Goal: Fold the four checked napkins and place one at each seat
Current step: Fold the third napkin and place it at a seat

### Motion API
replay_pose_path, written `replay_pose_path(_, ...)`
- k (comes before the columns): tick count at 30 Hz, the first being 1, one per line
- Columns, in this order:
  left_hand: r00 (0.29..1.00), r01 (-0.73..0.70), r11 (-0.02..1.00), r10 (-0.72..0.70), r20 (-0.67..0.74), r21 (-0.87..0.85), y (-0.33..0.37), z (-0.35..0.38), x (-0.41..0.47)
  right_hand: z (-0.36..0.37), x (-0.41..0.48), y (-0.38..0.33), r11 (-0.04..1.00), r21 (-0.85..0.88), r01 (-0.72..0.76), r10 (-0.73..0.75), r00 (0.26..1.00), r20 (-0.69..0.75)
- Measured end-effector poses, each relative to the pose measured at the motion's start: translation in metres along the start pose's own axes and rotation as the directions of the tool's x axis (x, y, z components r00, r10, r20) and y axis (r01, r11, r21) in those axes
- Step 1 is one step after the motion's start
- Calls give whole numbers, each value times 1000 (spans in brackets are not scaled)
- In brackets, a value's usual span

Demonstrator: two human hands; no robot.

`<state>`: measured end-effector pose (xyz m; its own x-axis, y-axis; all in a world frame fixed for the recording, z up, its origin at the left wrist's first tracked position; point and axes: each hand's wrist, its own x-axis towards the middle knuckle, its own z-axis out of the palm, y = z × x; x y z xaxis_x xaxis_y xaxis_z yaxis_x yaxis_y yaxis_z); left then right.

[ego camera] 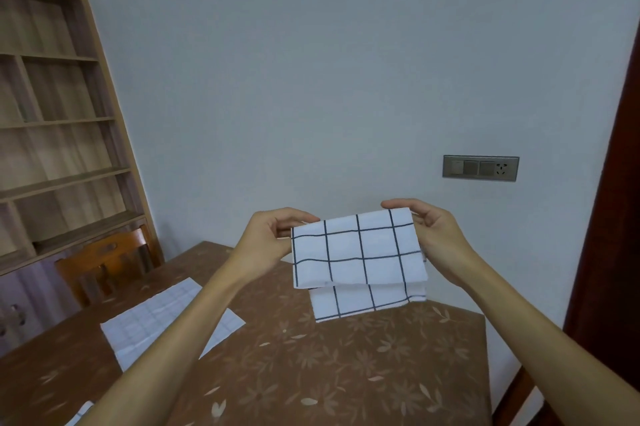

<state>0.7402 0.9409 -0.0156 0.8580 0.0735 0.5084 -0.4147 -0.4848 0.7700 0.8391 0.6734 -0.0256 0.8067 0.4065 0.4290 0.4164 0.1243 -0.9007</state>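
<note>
Floral-clothed worktop (346, 373); above it, left hand (268, 235) and right hand (434, 231) pinch folded checked napkin (358, 252), long axis horizontal.

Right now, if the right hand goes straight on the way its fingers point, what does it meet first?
The right hand points leftward across the held napkin, so it would probably meet the left hand first, though depth is unclear.

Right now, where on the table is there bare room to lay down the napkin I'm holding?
Bare tablecloth lies under the held napkin, between both forearms, out to the right edge. The left is crowded: a flat napkin lies there, another's corner nearer you.
</note>
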Motion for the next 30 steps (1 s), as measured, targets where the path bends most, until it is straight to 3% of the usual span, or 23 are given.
replay_pose_path(4, 998, -1, 1000, 1, -57, -3, 1, 2, -1, 1, -1, 4, 994, -108, -36, 50, 991, 125)
replay_pose_path(8, 994, -12, 1000, 11, -111, -5, 1, 3, -2, 4, -1, 5, 995, -99, -27, 35, 996, 87)
replay_pose_path(12, 996, -33, 999, 31, -87, -18, 0, 4, -5, 2, 2, 3, 998, -55, 16, -15, 1000, 11)
replay_pose_path(20, 996, -56, 996, 51, -70, -68, 1, 2, -7, 2, 1, 9, 998, 33, -53, 51, 998, 44)
replay_pose_path(25, 995, 67, 991, -75, -67, -112, -9, 3, -10, -1, -3, 19, 972, 171, -160, 143, 984, 110)
replay_pose_path(28, 993, 109, 993, -111, -38, -39, -17, 13, -10, 1, -10, 23, 992, 19, -127, 125, 990, 64)
replay_pose_path(30, 989, 139, 990, -138, 61, -27, -24, 21, -8, 1, -13, 24, 994, -73, -86, 92, 992, 86)
